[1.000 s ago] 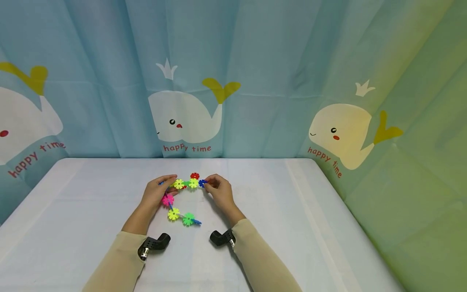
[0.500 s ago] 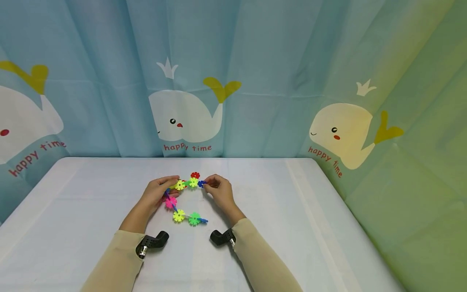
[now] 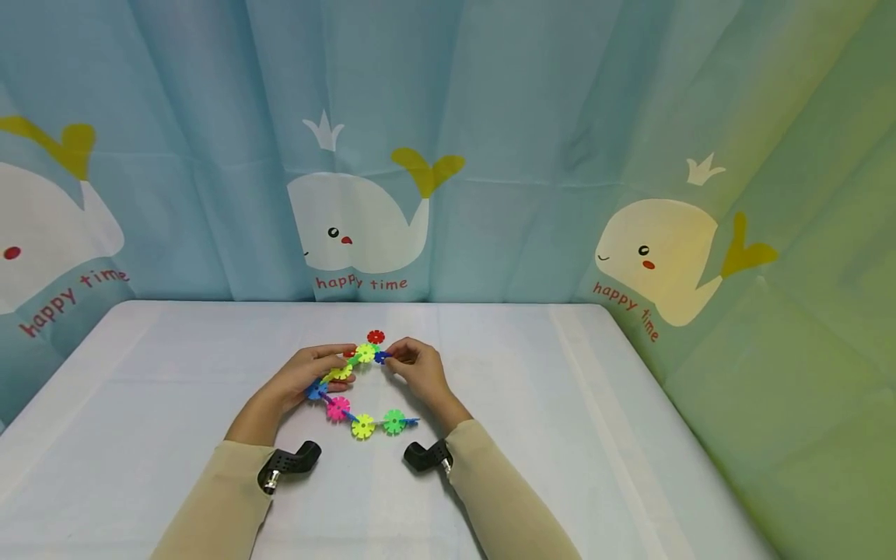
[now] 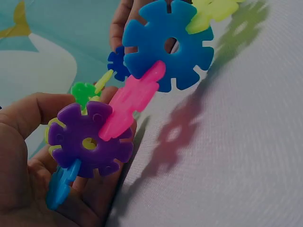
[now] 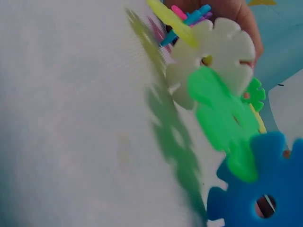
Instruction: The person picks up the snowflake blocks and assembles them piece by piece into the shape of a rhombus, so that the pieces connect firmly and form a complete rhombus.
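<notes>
A curved chain of notched snowflake discs (image 3: 363,426) in several bright colours is between the two hands. My left hand (image 3: 294,381) grips its left part, thumb on the near side at a yellow disc (image 3: 341,372) and fingers behind. In the left wrist view, a purple disc (image 4: 71,125) and a pink disc (image 4: 130,106) stand in front of that palm. My right hand (image 3: 423,377) pinches a dark blue disc (image 3: 381,358) at the chain's upper end. The lower end, with a green disc (image 3: 394,422) and a blue disc (image 5: 236,208) seen in the right wrist view, is ungripped.
A red disc (image 3: 376,337) shows just beyond the chain. Both hands work over a white table (image 3: 532,435). Behind it hangs a blue curtain (image 3: 518,117) with whale prints, and a green curtain (image 3: 826,334) lies along the right side. Each wrist carries a black camera mount (image 3: 425,456).
The chain's lower end has swung to the right. My left hand has turned and its fingers have shifted right, towards my right hand, which has stayed nearly in place.
</notes>
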Motion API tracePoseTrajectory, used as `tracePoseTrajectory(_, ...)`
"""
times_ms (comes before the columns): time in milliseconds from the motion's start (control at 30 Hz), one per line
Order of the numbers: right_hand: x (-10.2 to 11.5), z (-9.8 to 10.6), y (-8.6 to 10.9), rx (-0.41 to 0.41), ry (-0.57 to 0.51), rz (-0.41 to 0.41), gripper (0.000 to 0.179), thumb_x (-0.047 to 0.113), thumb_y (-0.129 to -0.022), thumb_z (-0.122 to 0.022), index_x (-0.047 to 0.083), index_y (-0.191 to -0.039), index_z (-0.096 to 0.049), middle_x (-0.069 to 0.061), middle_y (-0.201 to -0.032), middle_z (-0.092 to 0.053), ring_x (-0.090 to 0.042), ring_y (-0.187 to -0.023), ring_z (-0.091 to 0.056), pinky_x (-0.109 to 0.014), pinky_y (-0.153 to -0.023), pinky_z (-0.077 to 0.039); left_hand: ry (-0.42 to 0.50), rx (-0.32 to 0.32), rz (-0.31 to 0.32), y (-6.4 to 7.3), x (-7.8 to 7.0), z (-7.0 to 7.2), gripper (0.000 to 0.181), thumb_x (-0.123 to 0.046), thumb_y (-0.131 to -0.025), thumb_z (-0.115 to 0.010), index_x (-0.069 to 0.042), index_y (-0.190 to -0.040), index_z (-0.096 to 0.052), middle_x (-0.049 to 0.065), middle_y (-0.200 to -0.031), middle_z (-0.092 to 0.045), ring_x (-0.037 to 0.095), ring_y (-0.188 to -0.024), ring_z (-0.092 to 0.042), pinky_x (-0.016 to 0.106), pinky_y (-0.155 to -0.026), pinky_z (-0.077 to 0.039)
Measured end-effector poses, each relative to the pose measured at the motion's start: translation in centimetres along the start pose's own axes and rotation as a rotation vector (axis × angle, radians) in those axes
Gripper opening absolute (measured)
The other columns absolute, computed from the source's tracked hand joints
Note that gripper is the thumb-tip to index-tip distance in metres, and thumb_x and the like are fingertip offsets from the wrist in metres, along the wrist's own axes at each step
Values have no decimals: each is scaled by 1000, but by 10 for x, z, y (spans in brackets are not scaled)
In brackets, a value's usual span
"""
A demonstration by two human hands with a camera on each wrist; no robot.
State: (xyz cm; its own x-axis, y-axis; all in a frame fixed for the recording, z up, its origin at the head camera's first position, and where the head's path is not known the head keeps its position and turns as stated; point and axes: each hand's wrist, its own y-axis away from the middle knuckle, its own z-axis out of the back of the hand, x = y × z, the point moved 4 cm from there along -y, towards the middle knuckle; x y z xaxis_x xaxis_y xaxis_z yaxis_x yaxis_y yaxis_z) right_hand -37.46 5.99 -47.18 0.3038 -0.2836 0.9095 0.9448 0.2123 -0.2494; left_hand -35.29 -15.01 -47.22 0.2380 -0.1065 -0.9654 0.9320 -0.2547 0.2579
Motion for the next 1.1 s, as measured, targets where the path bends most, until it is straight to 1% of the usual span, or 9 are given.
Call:
tracePoseTrajectory(167,-1,-1,0,-4,3,3,7,2,-87,-73,2,-93,-71,-13,-90,-71,-9,-77,-62,-19,-74,-53,-11,-14,1,-2,0,-4,47,-20,-101,-53,-9,-146,-47,25,-152,-37,16,-90,-72,30,-81,-59)
tracePoseTrajectory(267,-1,-1,0,-8,2,8,8,3,-87,-73,2,-94,-72,-14,-92,-71,-14,-80,-64,-22,-77,-54,-29,-11,-5,-3,-1,-5,47,-21,-102,-52,-11,-147,-46,25,-150,-39,16,-87,-71,30,-79,-59)
tracePoseTrajectory(333,1,-1,1,-4,2,6,9,2,-87,-72,0,-96,-71,-16,-93,-71,-20,-83,-65,-26,-78,-55,-45,-8,-10,-3,-1,-6,47,-22,-102,-51,-13,-148,-46,24,-150,-38,17,-86,-71,30,-79,-59)
tracePoseTrajectory(500,31,3,11,15,6,32,12,-4,-88,-69,-10,-98,-68,-24,-94,-69,-31,-85,-65,-29,-78,-55,-78,15,-33,-2,-2,-6,48,-22,-102,-47,-16,-150,-43,25,-152,-36,19,-92,-72,31,-80,-59)
tracePoseTrajectory(567,42,5,15,18,3,46,12,-5,-87,-68,-11,-98,-68,-25,-93,-69,-30,-84,-65,-29,-78,-55,-83,18,-34,-2,-2,-6,48,-22,-102,-46,-17,-150,-43,24,-152,-36,20,-93,-71,31,-80,-59)
tracePoseTrajectory(667,42,5,16,20,-6,51,13,-5,-87,-69,-12,-99,-68,-25,-93,-69,-29,-85,-65,-30,-78,-55,-89,11,-34,-3,0,-7,47,-22,-102,-45,-18,-149,-44,22,-152,-37,19,-93,-71,30,-79,-60)
tracePoseTrajectory(800,43,5,16,18,-4,53,13,-5,-87,-69,-11,-99,-68,-25,-93,-69,-28,-84,-65,-27,-76,-55,-99,10,-44,-5,0,-7,46,-24,-104,-44,-16,-149,-44,22,-152,-37,19,-94,-71,31,-79,-60)
tracePoseTrajectory(933,44,5,16,19,10,52,13,-5,-87,-69,-12,-98,-68,-25,-93,-69,-28,-85,-65,-24,-76,-55,-107,16,-57,-4,-1,-8,47,-29,-105,-46,-15,-150,-43,22,-153,-37,19,-95,-71,32,-80,-59)
tracePoseTrajectory(1100,42,5,16,20,8,59,13,-4,-88,-69,-11,-99,-68,-25,-95,-69,-31,-87,-66,-33,-80,-57,-111,12,-60,-2,-3,-10,52,-35,-104,-49,-14,-150,-42,23,-153,-37,19,-97,-71,32,-81,-59)
